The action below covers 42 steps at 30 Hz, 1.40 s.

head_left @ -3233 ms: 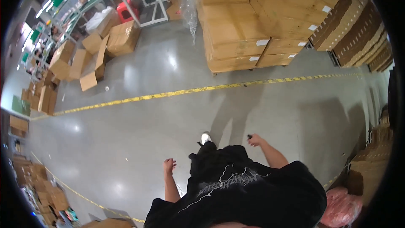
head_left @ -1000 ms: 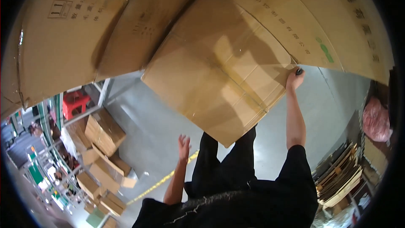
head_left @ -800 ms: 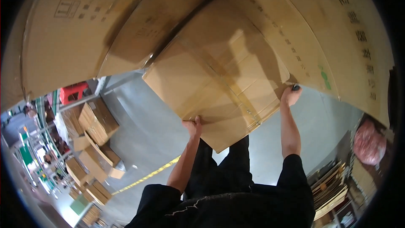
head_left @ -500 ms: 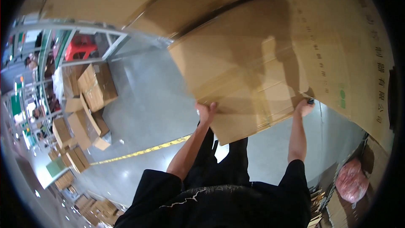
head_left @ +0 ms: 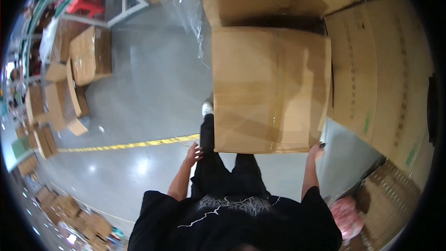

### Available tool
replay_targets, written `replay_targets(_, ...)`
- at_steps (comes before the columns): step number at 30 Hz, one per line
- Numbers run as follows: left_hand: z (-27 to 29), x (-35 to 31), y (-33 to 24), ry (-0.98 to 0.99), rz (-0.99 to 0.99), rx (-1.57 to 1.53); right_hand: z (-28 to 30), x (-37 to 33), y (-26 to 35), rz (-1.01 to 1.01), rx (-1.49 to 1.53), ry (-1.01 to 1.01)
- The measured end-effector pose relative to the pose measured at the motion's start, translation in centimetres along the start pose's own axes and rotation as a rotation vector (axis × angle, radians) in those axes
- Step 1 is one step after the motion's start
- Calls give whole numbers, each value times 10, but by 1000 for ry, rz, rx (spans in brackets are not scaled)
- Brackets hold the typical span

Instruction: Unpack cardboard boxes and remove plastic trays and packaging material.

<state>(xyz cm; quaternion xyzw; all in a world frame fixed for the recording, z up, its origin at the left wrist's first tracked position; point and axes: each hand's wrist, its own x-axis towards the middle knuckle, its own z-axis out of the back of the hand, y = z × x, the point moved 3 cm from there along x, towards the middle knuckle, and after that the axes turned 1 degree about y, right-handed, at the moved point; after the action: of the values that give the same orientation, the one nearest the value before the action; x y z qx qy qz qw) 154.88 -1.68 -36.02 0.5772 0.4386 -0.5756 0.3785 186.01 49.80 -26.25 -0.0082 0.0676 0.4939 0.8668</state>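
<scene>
While the carton (head_left: pixel 251 93) is seen at one o'clock, its five-o'clock corner could be scuffed, if brushed, by the black object (head_left: pixel 322 145) clamped in the right hand's (head_left: pixel 316 152) grip; left hand (head_left: pixel 193 153), grip apart.

A: Left side, as observed?
B: Your left forearm (head_left: pixel 179 187) slants up and a little rightward; your left hand (head_left: pixel 192 155) is unclosed beside your left leg (head_left: pixel 208 135), its fingers (head_left: pixel 198 149) loosely bent and slightly apart.
A: Right side?
B: Your right forearm (head_left: pixel 310 174) runs nearly straight up in view, out to the side of your trunk (head_left: pixel 237 225). Your right hand (head_left: pixel 316 151) is curled into a closed grip; finger detail too small to tell.
A: Stance?
B: Left foot (head_left: pixel 207 108) set forward.
</scene>
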Motion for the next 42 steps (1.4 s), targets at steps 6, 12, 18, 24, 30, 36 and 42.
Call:
replay_targets(6, -58, 74, 55, 125, -44, -281, -27, 31, 110, 722, 37, 92)
replay_targets(12, -144, 166, 53, 445, -249, -1097, -70, 44, 210, 562, 127, 21)
replay_targets(18, -178, 150, 47, 347, -267, -1288, -37, 39, 218, 1000, 48, 2)
replay_targets(24, -173, 128, 20, 68, -384, -1237, -48, 97, 399, 1220, -4, -17)
replay_targets(30, -133, 142, 42, 410, -87, -1036, -71, 97, 470, 835, -422, 34)
replay_targets(36, -140, 67, 23, 444, -49, -997, -27, 25, 434, 604, 134, 459)
replay_targets(42, -108, 33, 33, 364, -173, -1101, -6, 105, 437, 637, 230, 360)
